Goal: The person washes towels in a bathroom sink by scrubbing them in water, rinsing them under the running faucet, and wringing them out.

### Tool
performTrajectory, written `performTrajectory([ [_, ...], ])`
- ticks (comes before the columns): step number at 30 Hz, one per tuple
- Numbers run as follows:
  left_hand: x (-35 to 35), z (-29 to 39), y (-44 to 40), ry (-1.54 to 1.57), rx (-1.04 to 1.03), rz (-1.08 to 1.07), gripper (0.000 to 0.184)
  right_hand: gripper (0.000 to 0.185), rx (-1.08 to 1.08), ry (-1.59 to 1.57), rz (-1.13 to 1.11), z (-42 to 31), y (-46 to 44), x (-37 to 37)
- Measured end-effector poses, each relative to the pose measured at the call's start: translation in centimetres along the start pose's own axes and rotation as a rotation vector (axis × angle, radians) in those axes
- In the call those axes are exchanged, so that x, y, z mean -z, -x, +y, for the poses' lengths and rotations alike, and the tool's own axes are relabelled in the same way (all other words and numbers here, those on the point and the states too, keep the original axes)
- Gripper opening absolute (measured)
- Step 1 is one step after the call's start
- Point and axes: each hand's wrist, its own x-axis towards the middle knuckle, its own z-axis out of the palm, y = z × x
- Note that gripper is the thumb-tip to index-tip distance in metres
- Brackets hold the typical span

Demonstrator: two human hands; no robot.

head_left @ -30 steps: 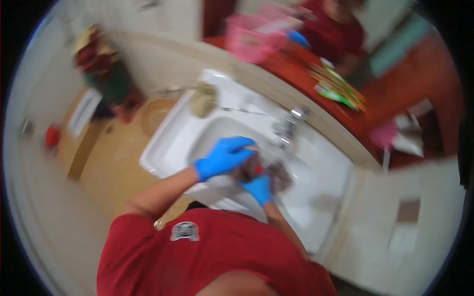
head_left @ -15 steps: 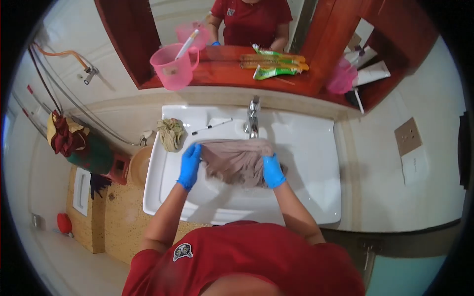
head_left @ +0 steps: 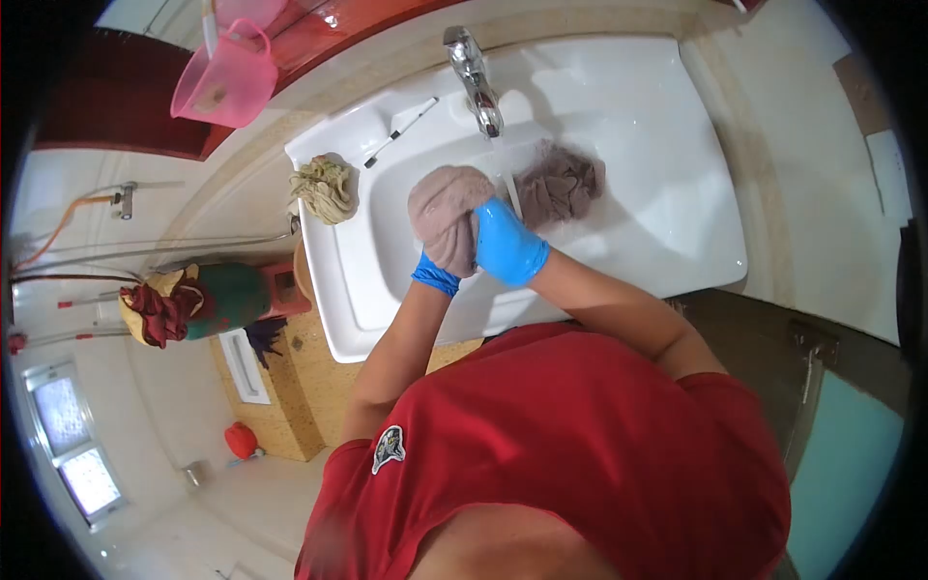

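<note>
While thickly folded, mauve cloth tight in right hand, left hand's grip unclear.

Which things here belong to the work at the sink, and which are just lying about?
Part of the work: brownish cloth, right hand, left hand (mostly hidden), running tap, sink.

Seemingly just lying about: crumpled greenish cloth, thin black-and-white stick, pink mug.

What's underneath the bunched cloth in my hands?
Your left hand, only its blue glove cuff showing; the rest of that hand and the basin behind the cloth are covered.
</note>
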Motion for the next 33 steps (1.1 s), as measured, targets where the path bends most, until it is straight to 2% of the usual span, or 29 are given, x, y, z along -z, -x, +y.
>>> performTrajectory([
  [2, 3.2, 9.8, -5.7, 0.178, -0.04, 0.197, 0.032, 0.023, 0.083, 0.246, 0.072, 0.6, -1.5, 1.0],
  [3, 2.0, 8.6, -4.7, -0.047, -0.091, 0.033, 0.034, 0.023, 0.098, 0.353, 0.073, 0.8, -2.3, 1.9],
  [5, -0.4, 4.9, -1.9, -0.493, -0.193, -0.288, 0.036, 0.027, -0.173, 0.446, 0.148, 0.1, -3.5, 4.0],
  [6, -0.5, 5.4, -2.0, -0.089, 0.077, -0.371, 0.038, 0.031, -0.208, 0.566, 0.162, 0.5, -4.3, 5.8],
  [7, -0.6, 5.9, -2.0, 0.298, 0.363, -0.351, 0.041, 0.035, -0.243, 0.686, 0.176, -0.2, -4.5, 6.5],
  [9, -2.1, 4.7, -0.4, 1.743, 0.921, -0.025, 0.043, 0.039, -0.446, 1.263, 0.083, -3.6, -4.4, 7.4],
  [10, -2.3, 4.2, -0.8, 1.782, 1.047, -0.022, 0.045, 0.043, -0.495, 1.257, 0.147, -0.5, -4.3, 10.9],
  [11, -2.3, 3.9, -1.1, 1.822, 1.066, -0.004, 0.045, 0.047, -0.542, 1.251, 0.21, 4.3, -4.5, 15.7],
  [13, -2.1, 3.5, -1.5, 1.909, 1.108, 0.047, 0.046, 0.05, -0.689, 1.039, 0.424, 10.1, -5.4, 22.1],
  [14, -2.3, 2.0, -1.0, 1.892, 1.235, 0.171, 0.044, 0.049, -0.63, 0.382, 0.354, 8.8, -4.3, 23.0],
  [15, -2.3, 0.7, -0.5, 1.823, 1.315, 0.199, 0.043, 0.049, -0.514, -0.269, 0.278, 7.0, -4.4, 23.4],
  [17, -2.3, -0.9, 0.2, 1.674, 1.467, 0.248, 0.041, 0.039, -0.551, -0.416, 0.292, 6.5, -4.2, 23.8],
  [18, -1.4, 1.3, -1.2, 1.434, 1.639, 0.332, 0.037, 0.035, -0.579, -0.432, 0.319, 6.6, -4.2, 24.6],
  [19, -1.3, 1.4, -0.9, 1.308, 1.554, 0.258, 0.038, 0.031, -0.607, -0.451, 0.347, 6.3, -4.1, 24.5],
  [21, -1.1, 1.6, -0.6, 1.054, 1.377, 0.108, 0.038, 0.031, -0.616, -0.277, 0.346, 4.7, -2.8, 22.6],
  [22, -0.9, 1.7, -0.9, 1.039, 1.267, 0.005, 0.041, 0.031, -0.619, -0.187, 0.35, 3.1, -2.3, 20.9],
  [24, -0.4, 2.8, -1.9, 1.013, 1.042, -0.197, 0.048, 0.029, -0.524, -0.323, 0.265, 1.0, -2.2, 16.9],
  [25, -0.4, 3.4, -2.4, 1.02, 1.076, -0.253, 0.052, 0.028, -0.476, -0.388, 0.221, 0.8, -2.2, 15.8],
  [27, -0.5, 4.5, -3.4, 1.029, 1.138, -0.358, 0.061, 0.025, -0.446, -0.093, 0.091, 1.3, -2.2, 14.8],
  [29, -1.2, 4.0, -2.6, 1.235, 1.165, -0.294, 0.07, 0.03, -0.517, 0.01, 0.045, -2.7, -1.3, 10.2],
  [30, -1.5, 4.0, -2.4, 1.338, 1.173, -0.265, 0.074, 0.034, -0.556, 0.16, -0.066, -3.0, -0.9, 9.5],
  [32, -1.1, 5.3, -2.7, 1.497, 1.137, -0.044, 0.076, 0.046, -0.632, 0.226, -0.262, -7.0, 0.5, 6.4],
  [33, -0.8, 5.8, -2.9, 1.572, 1.118, 0.073, 0.077, 0.054, -0.157, 0.438, -0.299, -6.6, 1.2, 5.3],
])
